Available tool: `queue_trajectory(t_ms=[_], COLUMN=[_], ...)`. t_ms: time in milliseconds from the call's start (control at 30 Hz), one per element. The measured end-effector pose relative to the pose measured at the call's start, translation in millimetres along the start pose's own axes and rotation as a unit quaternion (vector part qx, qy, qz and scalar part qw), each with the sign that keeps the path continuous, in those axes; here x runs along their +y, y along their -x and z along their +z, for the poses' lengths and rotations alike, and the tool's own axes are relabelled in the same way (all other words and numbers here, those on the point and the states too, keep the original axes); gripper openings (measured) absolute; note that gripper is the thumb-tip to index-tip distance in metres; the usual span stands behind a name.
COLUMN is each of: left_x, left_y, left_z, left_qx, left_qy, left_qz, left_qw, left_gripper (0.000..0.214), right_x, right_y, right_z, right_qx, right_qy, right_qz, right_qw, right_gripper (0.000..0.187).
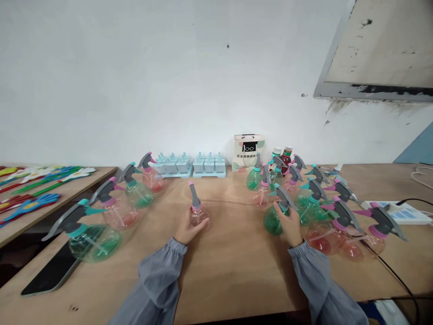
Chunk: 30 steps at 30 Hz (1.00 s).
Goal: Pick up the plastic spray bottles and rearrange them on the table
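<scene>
My left hand [188, 229] is wrapped round a small pink spray bottle [197, 210] that stands upright in the middle of the wooden table [233, 266]. My right hand [290, 224] grips a green spray bottle [274, 215] with a grey trigger head, at the near edge of a cluster of several pink and green spray bottles [324, 212] on the right. Both arms wear grey sleeves.
A row of several spray bottles [115, 207] runs along the left side, near a dark phone [50, 273] at the table's edge. Two blue ice-pop moulds [191, 164] and a small white box [248, 151] stand by the wall. A power strip [402, 212] with cables lies far right. Coloured hand-shaped clappers [37, 185] lie on a side table.
</scene>
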<state>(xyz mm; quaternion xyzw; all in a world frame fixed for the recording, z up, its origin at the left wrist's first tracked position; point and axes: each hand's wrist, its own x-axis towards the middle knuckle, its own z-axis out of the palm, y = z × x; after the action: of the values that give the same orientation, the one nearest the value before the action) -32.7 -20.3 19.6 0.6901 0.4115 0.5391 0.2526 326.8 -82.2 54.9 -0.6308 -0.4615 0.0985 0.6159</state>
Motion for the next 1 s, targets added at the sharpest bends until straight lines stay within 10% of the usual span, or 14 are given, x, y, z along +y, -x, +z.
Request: queue_trajectory(t_ms=[367, 600, 700, 833, 1000], left_x=[1.2, -16.9, -21.9, -13.0, 3.9], left_y=[0.1, 6.5, 13.1, 22.4, 29.0], left_z=[0.0, 0.4, 10.6, 27.9, 39.0], left_qx=[0.0, -0.047, -0.077, -0.149, -0.212], left_qy=[0.002, 0.064, 0.089, 0.093, 0.1], left_qz=[0.001, -0.003, -0.001, 0.059, 0.089], left_qw=[1.0, 0.997, 0.993, 0.983, 0.968], left_gripper=[0.058, 0.063, 0.059, 0.068, 0.08], right_x=[1.8, -16.5, -38.3, -61.3, -75.8], right_y=[3.0, 70.4, 94.8, 92.1, 68.0], right_z=[9.5, 4.4, 17.1, 59.3, 108.0], right_qx=[0.038, 0.219, 0.058, -0.198, -0.299], right_qy=[-0.043, -0.142, -0.108, -0.076, -0.116], right_qz=[-0.032, -0.261, -0.314, -0.192, -0.098], right_qw=[0.998, 0.929, 0.941, 0.958, 0.942], right_gripper=[0.054, 0.035, 0.028, 0.049, 0.08])
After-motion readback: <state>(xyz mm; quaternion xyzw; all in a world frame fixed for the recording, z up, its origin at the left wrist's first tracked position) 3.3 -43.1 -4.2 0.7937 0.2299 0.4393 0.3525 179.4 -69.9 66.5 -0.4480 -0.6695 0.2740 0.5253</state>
